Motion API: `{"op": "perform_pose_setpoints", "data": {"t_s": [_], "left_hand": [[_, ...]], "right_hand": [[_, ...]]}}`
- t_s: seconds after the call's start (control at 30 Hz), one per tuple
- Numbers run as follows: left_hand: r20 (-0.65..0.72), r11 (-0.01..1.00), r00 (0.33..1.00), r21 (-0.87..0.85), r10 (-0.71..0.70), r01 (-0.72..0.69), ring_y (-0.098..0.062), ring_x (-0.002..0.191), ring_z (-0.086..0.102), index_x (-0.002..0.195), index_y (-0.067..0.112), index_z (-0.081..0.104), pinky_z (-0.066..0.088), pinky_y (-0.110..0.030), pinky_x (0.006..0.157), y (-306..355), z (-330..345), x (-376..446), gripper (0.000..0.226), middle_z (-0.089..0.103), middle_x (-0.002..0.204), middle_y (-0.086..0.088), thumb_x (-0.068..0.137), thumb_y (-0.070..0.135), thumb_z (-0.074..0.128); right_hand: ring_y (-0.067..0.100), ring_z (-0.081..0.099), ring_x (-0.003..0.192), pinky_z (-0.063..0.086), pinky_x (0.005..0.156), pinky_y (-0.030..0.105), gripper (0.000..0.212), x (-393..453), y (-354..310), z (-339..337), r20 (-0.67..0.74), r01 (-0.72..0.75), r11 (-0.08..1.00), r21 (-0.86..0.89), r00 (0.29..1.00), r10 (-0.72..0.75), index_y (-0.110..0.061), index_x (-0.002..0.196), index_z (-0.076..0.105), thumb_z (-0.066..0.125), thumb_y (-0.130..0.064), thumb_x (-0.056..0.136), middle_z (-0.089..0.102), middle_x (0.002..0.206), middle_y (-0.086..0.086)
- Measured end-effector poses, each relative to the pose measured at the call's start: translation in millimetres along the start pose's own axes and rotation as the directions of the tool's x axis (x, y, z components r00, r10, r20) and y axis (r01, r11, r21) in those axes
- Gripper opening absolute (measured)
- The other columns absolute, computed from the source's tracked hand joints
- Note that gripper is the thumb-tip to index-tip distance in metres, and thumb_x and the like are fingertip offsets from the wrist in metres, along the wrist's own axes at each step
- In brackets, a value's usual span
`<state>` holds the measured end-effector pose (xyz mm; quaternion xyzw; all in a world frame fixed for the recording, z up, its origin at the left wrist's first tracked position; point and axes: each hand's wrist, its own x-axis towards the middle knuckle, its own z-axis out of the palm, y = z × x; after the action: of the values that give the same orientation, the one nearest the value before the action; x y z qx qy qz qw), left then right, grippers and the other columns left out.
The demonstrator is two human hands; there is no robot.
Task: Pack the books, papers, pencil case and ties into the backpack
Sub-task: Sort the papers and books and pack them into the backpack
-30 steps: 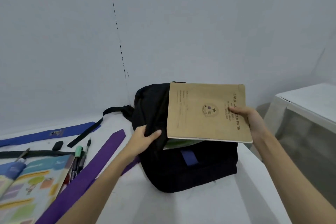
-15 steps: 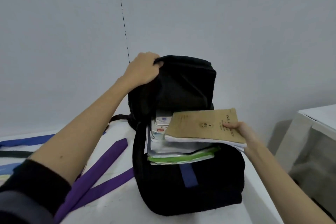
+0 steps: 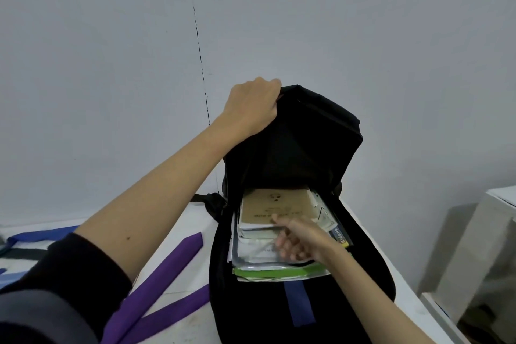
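Backpack (image 3: 301, 301) flap is gripped up by left hand (image 3: 252, 105); brown book (image 3: 275, 207), text illegible, is pinched inside atop stack by right hand (image 3: 300, 240). "Kidoria"-like label (image 3: 339, 235) partly readable.

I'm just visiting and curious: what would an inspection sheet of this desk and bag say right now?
Surface: white table, partly covered.
Job's things: black backpack stands open; brown notebook lies on top of the stack of books and papers inside; purple tie and blue tie lie outside on the table.
Clutter: nothing seen.
Hands: left hand grips the backpack's top flap, holding it up; right hand reaches into the opening, thumb on the notebook.
Cables: nothing seen.
Surroundings: plain grey wall; white furniture at right.
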<state>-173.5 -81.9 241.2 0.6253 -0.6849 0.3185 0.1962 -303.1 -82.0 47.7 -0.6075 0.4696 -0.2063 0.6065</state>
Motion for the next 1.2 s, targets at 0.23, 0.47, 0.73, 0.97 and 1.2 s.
{"op": "perform_pose_setpoints", "data": {"t_s": [0.23,0.47,0.73,0.97,1.2], "left_hand": [[-0.001,0.999,1.0,-0.023,0.027,-0.027,-0.031,0.068,0.043,0.098,0.002,0.052,0.028,-0.034,0.059,-2.2,1.0,1.6,0.022,0.039,0.071,-0.005,0.098,0.017,0.035],[-0.035,1.0,0.999,-0.012,0.023,-0.024,-0.03,0.068,0.043,0.097,0.003,0.052,0.021,-0.031,0.049,-9.7,0.1,3.6,0.02,0.032,0.064,0.0,0.097,0.015,0.037],[-0.053,0.999,0.998,-0.04,0.031,-0.033,-0.03,0.068,0.043,0.097,0.005,0.054,0.02,-0.025,0.047,-8.7,4.8,8.3,0.019,0.031,0.063,0.001,0.096,0.016,0.038],[-0.058,0.997,0.998,-0.068,0.03,-0.034,-0.028,0.068,0.043,0.098,0.005,0.055,0.02,-0.025,0.048,-8.4,9.6,9.8,0.021,0.033,0.064,0.002,0.096,0.018,0.038],[-0.054,0.996,0.999,-0.088,0.005,-0.009,-0.033,0.075,0.052,0.098,0.005,0.055,0.022,-0.025,0.048,-13.1,11.3,5.8,0.018,0.053,0.08,-0.009,0.093,0.015,0.04]], "right_hand": [[0.011,0.046,0.113,0.032,0.095,0.026,0.036,16.4,2.8,-10.0,0.003,0.247,0.323,-0.913,0.799,-0.602,-0.027,0.118,0.064,0.059,-0.046,0.087,0.059,0.113,-0.009],[0.019,0.049,0.121,0.025,0.108,0.033,0.031,43.9,6.2,-21.1,-0.073,0.122,0.301,-0.946,0.823,-0.563,-0.032,0.125,0.059,0.045,-0.031,0.098,0.059,0.128,-0.006],[0.02,0.055,0.114,0.026,0.11,0.034,0.032,60.2,-6.9,-18.7,-0.159,0.051,0.371,-0.927,0.844,-0.513,-0.031,0.123,0.061,0.051,-0.032,0.092,0.065,0.119,-0.003],[0.02,0.023,0.141,0.032,0.106,0.032,0.033,69.0,-12.3,7.2,-0.081,0.204,0.42,-0.885,0.818,-0.569,-0.023,0.123,0.062,0.05,-0.036,0.096,0.05,0.138,0.0],[0.03,0.054,0.109,0.042,0.088,0.039,0.019,82.9,2.8,22.4,-0.078,0.207,0.292,-0.934,0.679,-0.73,-0.014,0.091,0.074,0.056,-0.021,0.091,0.068,0.098,0.003]]}}
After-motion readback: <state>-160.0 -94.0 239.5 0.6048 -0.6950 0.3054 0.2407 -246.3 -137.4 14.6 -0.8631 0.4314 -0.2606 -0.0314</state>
